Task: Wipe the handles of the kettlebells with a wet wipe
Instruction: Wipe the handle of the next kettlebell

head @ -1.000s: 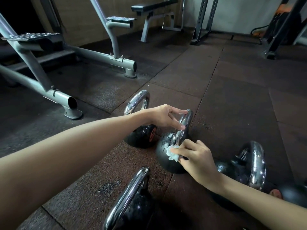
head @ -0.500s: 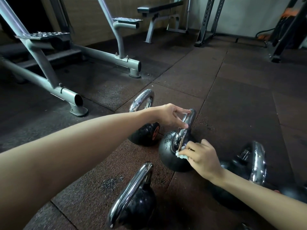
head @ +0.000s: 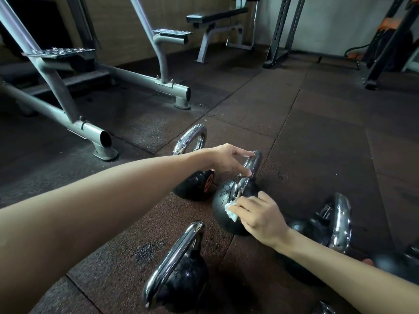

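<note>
Several black kettlebells with chrome handles stand on the rubber floor. The middle kettlebell (head: 223, 208) has my left hand (head: 229, 160) pinching the top of its handle (head: 254, 165) between thumb and fingers. My right hand (head: 260, 217) holds a white wet wipe (head: 230, 211) pressed against the lower leg of that handle, where it meets the ball. Another kettlebell (head: 192, 186) stands behind my left wrist, one (head: 179, 275) sits near the bottom edge, and one (head: 328, 225) lies to the right, partly hidden by my right forearm.
A grey steel machine frame (head: 99, 134) with footplates fills the left and back left. A bench (head: 217, 17) and a rack upright (head: 281, 30) stand at the back. More kettlebells show at the bottom right edge (head: 396, 261). Dark rubber tiles (head: 317, 132) stretch to the right.
My right hand with the wipe has slid a little along the lower part of the handle. My left hand keeps its pinch on the top. The view has shifted slightly.
</note>
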The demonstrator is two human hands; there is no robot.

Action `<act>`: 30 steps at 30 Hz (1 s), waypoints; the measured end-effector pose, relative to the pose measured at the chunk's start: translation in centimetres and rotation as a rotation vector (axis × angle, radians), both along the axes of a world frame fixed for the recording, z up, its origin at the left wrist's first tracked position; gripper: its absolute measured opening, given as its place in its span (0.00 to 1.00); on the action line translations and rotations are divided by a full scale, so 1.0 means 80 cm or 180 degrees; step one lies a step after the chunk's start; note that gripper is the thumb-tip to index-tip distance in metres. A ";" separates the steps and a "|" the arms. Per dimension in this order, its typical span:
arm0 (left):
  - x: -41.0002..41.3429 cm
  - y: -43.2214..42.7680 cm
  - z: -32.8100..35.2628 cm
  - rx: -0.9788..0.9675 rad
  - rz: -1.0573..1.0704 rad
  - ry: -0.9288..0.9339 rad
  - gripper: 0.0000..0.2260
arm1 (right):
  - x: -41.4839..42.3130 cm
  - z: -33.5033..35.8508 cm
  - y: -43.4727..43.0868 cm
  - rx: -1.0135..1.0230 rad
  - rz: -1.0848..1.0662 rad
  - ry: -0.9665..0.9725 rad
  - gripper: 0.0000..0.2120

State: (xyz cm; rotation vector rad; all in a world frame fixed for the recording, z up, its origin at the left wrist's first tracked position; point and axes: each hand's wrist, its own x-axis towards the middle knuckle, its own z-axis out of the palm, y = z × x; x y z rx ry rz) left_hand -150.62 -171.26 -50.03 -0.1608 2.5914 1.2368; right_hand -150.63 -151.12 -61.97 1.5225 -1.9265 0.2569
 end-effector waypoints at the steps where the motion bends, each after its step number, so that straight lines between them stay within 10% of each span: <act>1: -0.001 0.002 -0.001 0.0010 0.0008 0.0005 0.34 | 0.002 0.007 0.002 -0.0252 -0.0027 -0.0204 0.13; 6: -0.003 0.000 -0.013 0.0184 0.0254 -0.0067 0.40 | -0.007 0.081 0.029 -0.1644 -0.0328 -0.1799 0.12; 12: -0.016 0.008 -0.004 0.0644 0.0512 -0.0655 0.32 | -0.081 0.117 0.018 -0.1888 -0.1190 -0.3268 0.14; 23: 0.019 0.017 -0.009 0.0439 0.0420 -0.0539 0.08 | -0.091 0.110 -0.004 -0.1017 -0.0702 -0.3273 0.16; 30: 0.057 0.017 -0.023 0.0557 0.0440 -0.0389 0.17 | -0.068 0.102 -0.002 -0.0842 -0.0298 -0.3052 0.16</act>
